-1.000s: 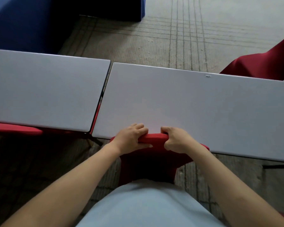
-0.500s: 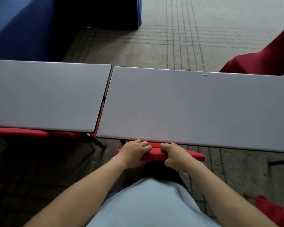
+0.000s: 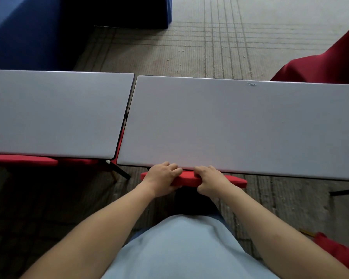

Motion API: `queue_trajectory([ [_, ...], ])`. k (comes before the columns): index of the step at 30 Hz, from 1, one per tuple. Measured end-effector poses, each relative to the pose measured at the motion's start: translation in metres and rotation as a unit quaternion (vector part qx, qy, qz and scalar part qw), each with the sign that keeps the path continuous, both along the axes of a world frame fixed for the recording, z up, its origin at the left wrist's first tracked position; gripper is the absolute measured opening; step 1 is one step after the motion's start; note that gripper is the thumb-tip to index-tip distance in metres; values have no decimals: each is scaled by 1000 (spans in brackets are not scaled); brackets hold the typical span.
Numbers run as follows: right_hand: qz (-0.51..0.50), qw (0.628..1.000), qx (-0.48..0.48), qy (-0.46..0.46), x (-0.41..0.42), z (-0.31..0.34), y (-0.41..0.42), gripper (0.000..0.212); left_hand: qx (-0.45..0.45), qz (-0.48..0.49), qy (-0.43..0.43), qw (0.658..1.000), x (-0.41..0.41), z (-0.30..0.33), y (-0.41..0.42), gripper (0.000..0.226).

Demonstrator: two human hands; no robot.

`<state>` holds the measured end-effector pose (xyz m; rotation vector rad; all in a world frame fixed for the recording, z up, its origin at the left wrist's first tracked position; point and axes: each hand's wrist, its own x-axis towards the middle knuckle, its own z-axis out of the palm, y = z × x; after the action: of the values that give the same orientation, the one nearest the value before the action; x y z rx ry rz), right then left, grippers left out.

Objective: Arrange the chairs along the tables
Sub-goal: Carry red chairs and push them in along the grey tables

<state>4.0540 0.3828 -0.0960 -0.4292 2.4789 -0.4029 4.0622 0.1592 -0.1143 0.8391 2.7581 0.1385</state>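
Observation:
Two grey tables stand end to end: the left table (image 3: 54,111) and the right table (image 3: 240,125). A red chair (image 3: 187,179) is pushed under the near edge of the right table, so only the top of its backrest shows. My left hand (image 3: 162,178) and my right hand (image 3: 211,181) both grip that backrest top, fingers curled over it, side by side. Another red chair (image 3: 22,160) sits tucked under the left table's near edge.
A blue-draped table (image 3: 38,27) stands at the back left. Red cloth (image 3: 326,65) hangs at the far right behind the tables, and a red object (image 3: 340,252) lies at the lower right. A black table leg (image 3: 119,171) angles out between the tables.
The chair has slid forward under the right table; its seat and back panel, visible a second ago, are now hidden. Both hands kept their grip on the backrest.

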Motion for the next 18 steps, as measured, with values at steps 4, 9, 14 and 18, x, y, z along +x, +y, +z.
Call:
queue_trajectory([
  [4, -11, 1000, 2, -12, -2, -8, -6, 33, -14, 26, -26, 999, 3, -1, -1, 49],
  [9, -67, 997, 2, -38, -4, -23, -10, 32, -67, 90, -64, 992, 3, -3, 4, 50],
  [14, -107, 993, -38, -39, -1, -34, -5, 37, -60, 148, -85, 984, 5, -10, -5, 51],
  [18, -121, 991, -63, -5, 12, -38, 5, 46, -40, 185, -91, 978, 14, -20, -7, 60],
])
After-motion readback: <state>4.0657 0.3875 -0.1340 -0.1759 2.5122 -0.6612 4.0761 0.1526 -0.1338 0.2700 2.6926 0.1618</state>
